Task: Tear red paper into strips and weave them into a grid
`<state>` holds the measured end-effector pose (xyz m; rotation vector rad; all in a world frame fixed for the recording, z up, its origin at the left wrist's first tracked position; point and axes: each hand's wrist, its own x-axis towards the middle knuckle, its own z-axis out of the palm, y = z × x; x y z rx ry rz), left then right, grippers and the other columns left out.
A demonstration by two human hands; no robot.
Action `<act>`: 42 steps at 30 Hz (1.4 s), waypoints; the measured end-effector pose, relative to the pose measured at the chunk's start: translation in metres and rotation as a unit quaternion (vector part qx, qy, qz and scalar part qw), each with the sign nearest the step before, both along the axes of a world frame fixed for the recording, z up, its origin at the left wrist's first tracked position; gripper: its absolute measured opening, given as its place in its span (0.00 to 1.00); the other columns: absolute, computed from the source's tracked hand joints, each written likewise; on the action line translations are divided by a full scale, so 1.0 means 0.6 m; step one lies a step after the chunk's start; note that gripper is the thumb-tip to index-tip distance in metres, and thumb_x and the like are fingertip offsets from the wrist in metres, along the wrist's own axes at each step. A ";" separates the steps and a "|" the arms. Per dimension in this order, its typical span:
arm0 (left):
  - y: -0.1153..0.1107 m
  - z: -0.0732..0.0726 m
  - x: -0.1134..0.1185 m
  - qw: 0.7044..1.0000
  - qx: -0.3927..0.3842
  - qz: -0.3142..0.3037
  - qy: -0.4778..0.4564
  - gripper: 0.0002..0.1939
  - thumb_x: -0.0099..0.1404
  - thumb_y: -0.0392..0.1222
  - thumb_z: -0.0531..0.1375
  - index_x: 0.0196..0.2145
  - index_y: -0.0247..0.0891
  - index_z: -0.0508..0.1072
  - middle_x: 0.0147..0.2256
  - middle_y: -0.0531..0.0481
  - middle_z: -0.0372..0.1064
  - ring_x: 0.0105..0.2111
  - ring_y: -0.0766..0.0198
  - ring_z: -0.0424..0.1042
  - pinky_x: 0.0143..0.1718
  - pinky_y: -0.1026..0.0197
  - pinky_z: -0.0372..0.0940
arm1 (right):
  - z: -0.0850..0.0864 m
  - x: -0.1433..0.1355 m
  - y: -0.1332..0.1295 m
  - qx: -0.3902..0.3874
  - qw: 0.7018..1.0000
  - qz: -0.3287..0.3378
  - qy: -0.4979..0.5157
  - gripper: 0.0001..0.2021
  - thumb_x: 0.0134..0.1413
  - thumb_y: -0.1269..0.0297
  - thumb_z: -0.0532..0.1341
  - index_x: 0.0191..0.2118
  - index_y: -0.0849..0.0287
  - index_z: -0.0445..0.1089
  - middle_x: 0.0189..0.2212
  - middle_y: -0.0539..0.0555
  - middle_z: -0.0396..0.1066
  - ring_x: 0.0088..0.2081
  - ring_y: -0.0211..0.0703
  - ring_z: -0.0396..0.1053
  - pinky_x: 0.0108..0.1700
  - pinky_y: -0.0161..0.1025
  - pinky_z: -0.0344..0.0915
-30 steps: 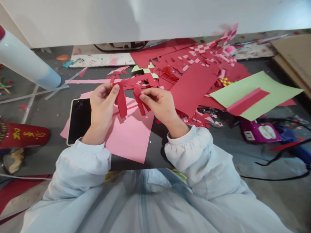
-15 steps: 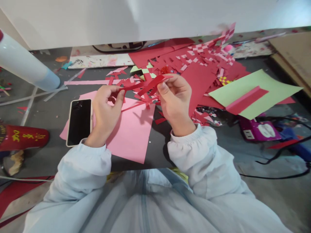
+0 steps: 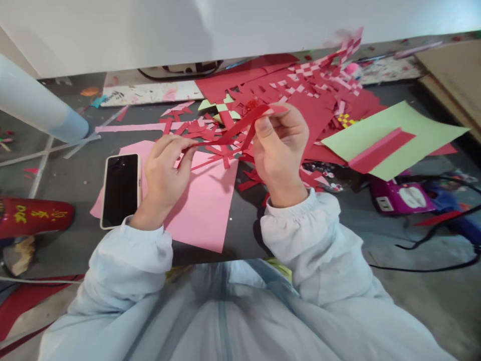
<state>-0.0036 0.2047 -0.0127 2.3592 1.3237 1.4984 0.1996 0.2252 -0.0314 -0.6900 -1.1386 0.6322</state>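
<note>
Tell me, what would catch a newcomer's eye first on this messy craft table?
Probably the two hands at the centre: the left hand and right hand stretch a red paper strip between them, above a pink sheet. Behind them sprawls a heap of red paper scraps, and a dark-screened phone lies beside the left wrist.

left hand (image 3: 164,168): low, thumb and fingers pinched shut
right hand (image 3: 280,145): raised higher, fingertips pinched
</note>
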 end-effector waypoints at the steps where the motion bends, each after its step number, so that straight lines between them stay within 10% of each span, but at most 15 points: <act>1: 0.001 -0.001 0.000 1.000 0.002 0.000 0.006 0.04 0.69 0.38 0.61 0.35 0.40 0.76 0.34 0.53 0.75 0.36 0.65 0.74 0.42 0.61 0.69 | 0.002 0.000 0.000 0.004 1.000 0.007 0.007 0.12 0.52 0.49 0.68 0.37 0.49 0.74 0.32 0.41 0.72 0.42 0.33 0.77 0.44 0.33 0.74; 42: -0.001 0.007 0.000 0.998 -0.035 -0.054 0.020 0.04 0.69 0.38 0.60 0.35 0.40 0.74 0.35 0.52 0.76 0.38 0.64 0.74 0.42 0.60 0.69 | 0.002 0.016 0.005 -0.038 0.998 0.054 0.000 0.12 0.50 0.49 0.70 0.34 0.50 0.74 0.29 0.43 0.69 0.38 0.33 0.74 0.43 0.34 0.73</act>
